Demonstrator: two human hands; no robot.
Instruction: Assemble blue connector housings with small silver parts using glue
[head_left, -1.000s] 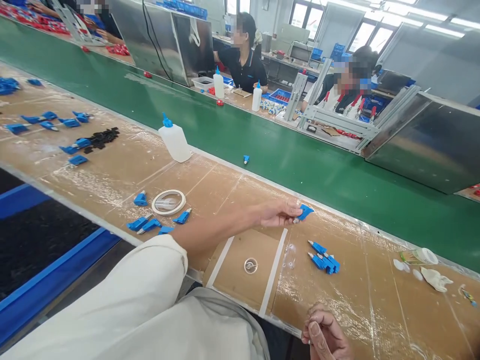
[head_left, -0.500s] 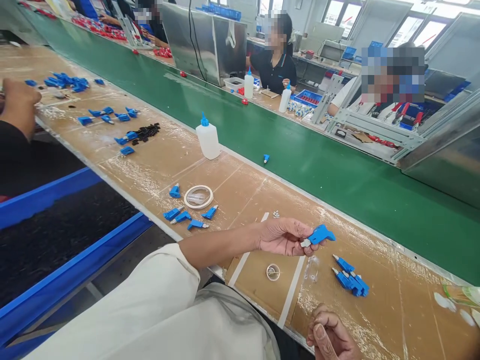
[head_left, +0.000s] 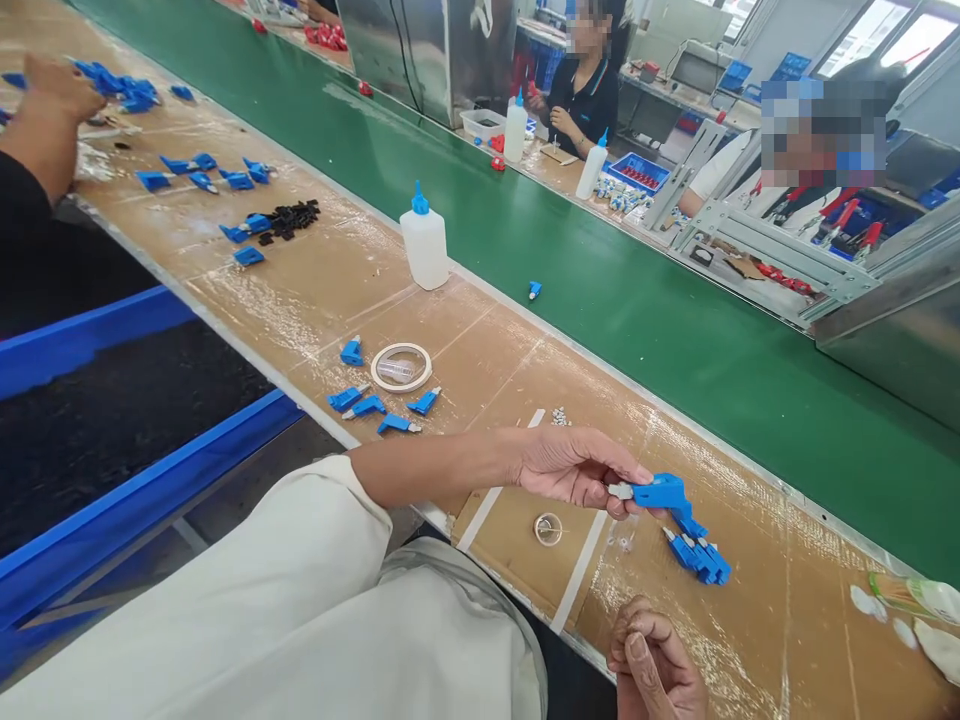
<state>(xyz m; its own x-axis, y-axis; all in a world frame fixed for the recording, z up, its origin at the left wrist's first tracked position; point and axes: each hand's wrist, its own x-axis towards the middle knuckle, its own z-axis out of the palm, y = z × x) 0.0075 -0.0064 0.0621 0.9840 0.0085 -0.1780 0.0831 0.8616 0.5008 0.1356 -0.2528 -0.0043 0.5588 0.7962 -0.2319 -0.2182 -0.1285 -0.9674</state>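
Observation:
My left hand (head_left: 574, 468) reaches across the brown bench and pinches a blue plastic connector (head_left: 651, 492) with a white tip, held just above the bench. Right beside it lies a small heap of several more blue connectors (head_left: 699, 553). My right hand (head_left: 651, 667) rests at the bench's near edge, fingers curled in a pinch; what is in them is too small to name. A small clear round ring (head_left: 548, 529) lies on the taped square below my left hand.
A white squeeze bottle with a blue cap (head_left: 424, 243), a tape roll (head_left: 401, 367) and loose blue connectors (head_left: 375, 405) lie to the left. A green conveyor belt (head_left: 600, 300) runs behind the bench. Another person's hand (head_left: 56, 90) works at far left; two people sit across.
My left hand has drawn the blue connector back from the bench's far edge and down beside the heap of connectors. The view has swung left and down.

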